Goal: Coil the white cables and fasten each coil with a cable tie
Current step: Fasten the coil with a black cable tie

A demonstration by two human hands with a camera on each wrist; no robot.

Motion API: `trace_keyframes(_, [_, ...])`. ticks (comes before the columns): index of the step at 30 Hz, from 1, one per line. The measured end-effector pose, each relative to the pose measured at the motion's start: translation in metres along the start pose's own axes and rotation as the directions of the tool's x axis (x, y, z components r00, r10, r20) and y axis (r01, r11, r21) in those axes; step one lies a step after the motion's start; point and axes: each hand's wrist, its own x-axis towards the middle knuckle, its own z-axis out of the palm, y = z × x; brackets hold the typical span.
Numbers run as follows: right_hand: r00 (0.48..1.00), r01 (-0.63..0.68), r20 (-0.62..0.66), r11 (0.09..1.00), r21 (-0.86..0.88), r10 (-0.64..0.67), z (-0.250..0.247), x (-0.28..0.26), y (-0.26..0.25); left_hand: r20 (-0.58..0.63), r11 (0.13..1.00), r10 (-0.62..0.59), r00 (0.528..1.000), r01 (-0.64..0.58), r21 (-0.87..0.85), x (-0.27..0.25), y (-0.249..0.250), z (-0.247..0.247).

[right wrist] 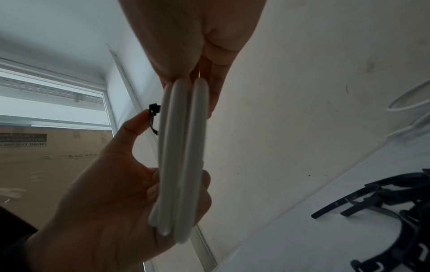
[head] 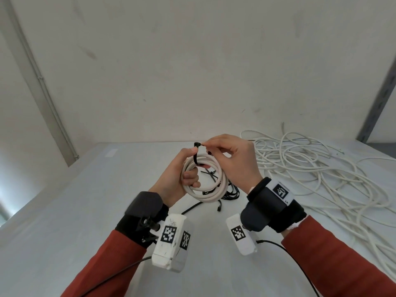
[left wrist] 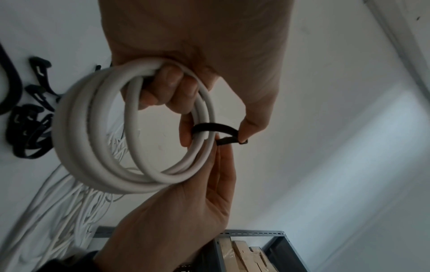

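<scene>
**Desk:** What is shown at the centre?

**Caption:** A coil [head: 203, 183] of smooth, round white cable, several turns thick, is held above a pale, matt table [head: 85, 211]. It is gripped by the left hand [head: 173, 179], whose fingers are curled through the ring. The thumb is laid against the square head of a flat black cable tie [head: 195, 156], which is looped round the turns at the coil's top.

**Desk:** And the right hand [head: 233, 161]?

**Caption:** The tie's strap is pinched just beside the head between thumb and forefinger. The other fingers are curled near the coil's upper rim.

**Desk:** What is seen around it?

**Caption:** To the right, loose cables [head: 310, 168] are sprawled in a tangled heap that reaches the table's right edge. Spare ties [head: 230, 195], black and curved, are scattered beneath the coil. The table's far edge is met by a plain wall, and a perforated grey shelf post [head: 377, 99] is seen at far right.

**Desk:** Any legible writing?

**Caption:** On a cardboard box [right wrist: 58, 165], caught by the right wrist camera, "DO NOT DROP" can be read. The lines above it are blurred.
</scene>
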Motion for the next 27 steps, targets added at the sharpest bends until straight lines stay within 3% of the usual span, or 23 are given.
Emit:
trace_keyframes(11, [1.000, -0.005, -0.010, 0.996, 0.090, 0.006, 0.003, -0.002, -0.007, 0.054, 0.999, -0.008, 0.999, 0.010, -0.039, 0.000, -0.003, -0.003])
trace_keyframes(16, [0.955, -0.295, 0.095, 0.901, 0.318, 0.279, -0.002, 0.001, -0.017, 0.030, 0.999, 0.042, 0.999, -0.041, -0.022, 0.001, 0.001, -0.008])
trace_keyframes(19, [0.935, -0.342, 0.055, 0.853, 0.394, 0.350, -0.003, 0.003, -0.023, 0.024, 0.998, 0.053, 0.998, -0.053, 0.021, 0.000, 0.004, -0.007])
trace_keyframes(27, [0.979, -0.203, 0.037, 0.935, 0.290, 0.201, 0.001, -0.002, -0.023, -0.084, 0.992, 0.107, 0.991, -0.100, 0.082, -0.004, 0.000, 0.001])
